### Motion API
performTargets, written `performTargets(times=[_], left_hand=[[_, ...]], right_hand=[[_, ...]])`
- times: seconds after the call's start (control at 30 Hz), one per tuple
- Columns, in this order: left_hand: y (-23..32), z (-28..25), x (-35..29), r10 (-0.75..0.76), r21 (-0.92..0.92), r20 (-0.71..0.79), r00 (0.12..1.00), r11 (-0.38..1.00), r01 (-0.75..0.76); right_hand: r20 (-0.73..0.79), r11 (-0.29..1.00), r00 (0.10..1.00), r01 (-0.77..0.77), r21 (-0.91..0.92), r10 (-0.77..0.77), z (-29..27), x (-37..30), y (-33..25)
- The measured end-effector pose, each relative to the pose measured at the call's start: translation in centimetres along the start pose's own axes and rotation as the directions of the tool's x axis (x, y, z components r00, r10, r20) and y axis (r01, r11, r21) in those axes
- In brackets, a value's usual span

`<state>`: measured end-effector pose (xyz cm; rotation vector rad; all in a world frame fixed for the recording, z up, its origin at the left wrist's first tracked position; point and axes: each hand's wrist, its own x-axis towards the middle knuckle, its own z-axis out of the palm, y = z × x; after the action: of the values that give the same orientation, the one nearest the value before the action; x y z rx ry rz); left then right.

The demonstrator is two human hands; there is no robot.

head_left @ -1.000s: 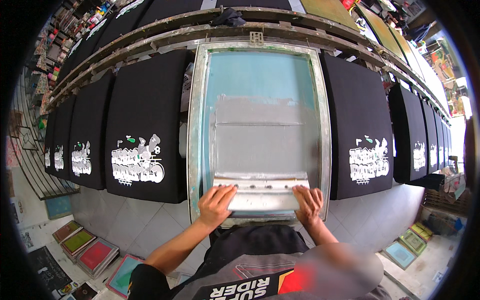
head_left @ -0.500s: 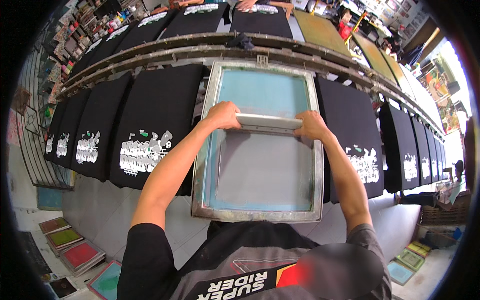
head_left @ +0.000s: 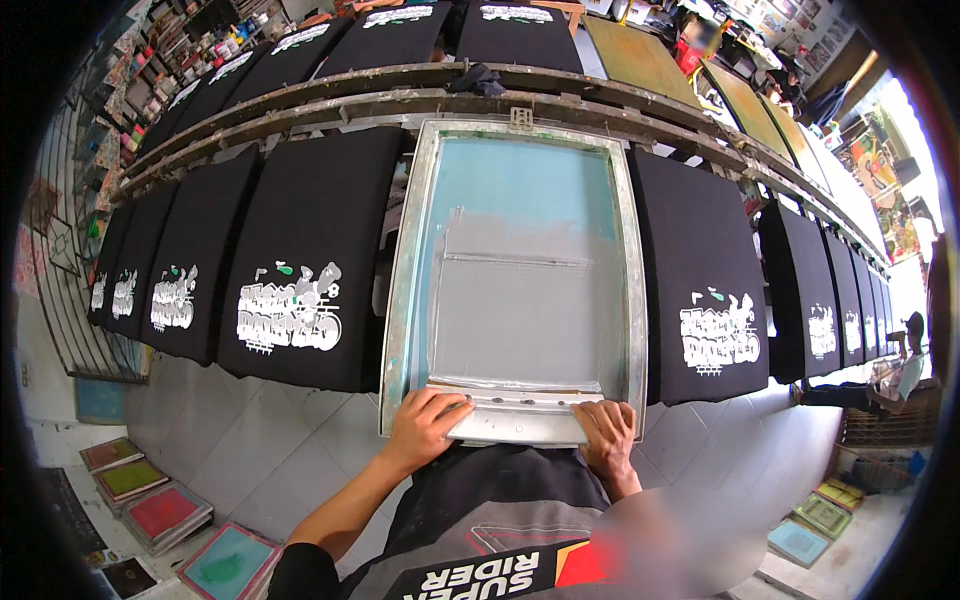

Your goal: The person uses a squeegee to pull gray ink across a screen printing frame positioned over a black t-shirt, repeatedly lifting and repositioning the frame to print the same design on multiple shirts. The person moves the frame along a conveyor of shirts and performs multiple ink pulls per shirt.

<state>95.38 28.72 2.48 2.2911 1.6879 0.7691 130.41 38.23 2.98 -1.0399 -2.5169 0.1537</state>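
Left hand (head_left: pixel 428 425) and right hand (head_left: pixel 607 428) clamped the squeegee (head_left: pixel 515 423), drawn nearer; grey ink (head_left: pixel 520 322) beyond the grip suggested a completed pass.

Two hands (head_left: pixel 430 424), one squeegee (head_left: pixel 515 420), one framed screen (head_left: pixel 632 270), four printed black shirts (head_left: pixel 305 210) left of it

Bold white capitals on the dark band (head_left: pixel 485 580) of your shirt (head_left: pixel 545 512), lower middle of frame. White block lettering on the black garments left (head_left: pixel 289 325) and right (head_left: pixel 720 335) of centre; smaller repeats on black garments toward both sides and along the top edge. Lettering farther back: too small to read.
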Motion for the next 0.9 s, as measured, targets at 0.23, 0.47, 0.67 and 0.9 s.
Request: performTargets(times=[0.23, 0.47, 0.67, 0.9], left_hand=[[1.1, -0.8, -1.0, -0.068, -0.179, -0.065, 0.996, 0.982, 0.055], [-0.4, 0.6, -5.4, -0.678, -0.245, -0.459, 0.574, 0.717, 0.652], [-0.8, 1.3, -5.6, -0.978, -0.518, -0.071, 0.198, 0.206, 0.83], [-1.7, -2.8, -4.0, -0.955, -0.501, 0.088, 0.284, 0.204, 0.841]], right_hand=[[0.258, 0.988, 0.966, -0.042, 0.151, 0.002, -1.2, -1.5, -0.6], [-0.15, 0.86, 0.847, -0.502, 0.089, 0.51, -0.3, -4.0, 3.0], [0.14, 0.5, 0.561, -0.806, 0.316, 0.816, 1.3, -4.6, 7.9], [0.238, 0.438, 0.531, -0.827, 0.351, 0.813, -1.4, -2.2, 8.5]])
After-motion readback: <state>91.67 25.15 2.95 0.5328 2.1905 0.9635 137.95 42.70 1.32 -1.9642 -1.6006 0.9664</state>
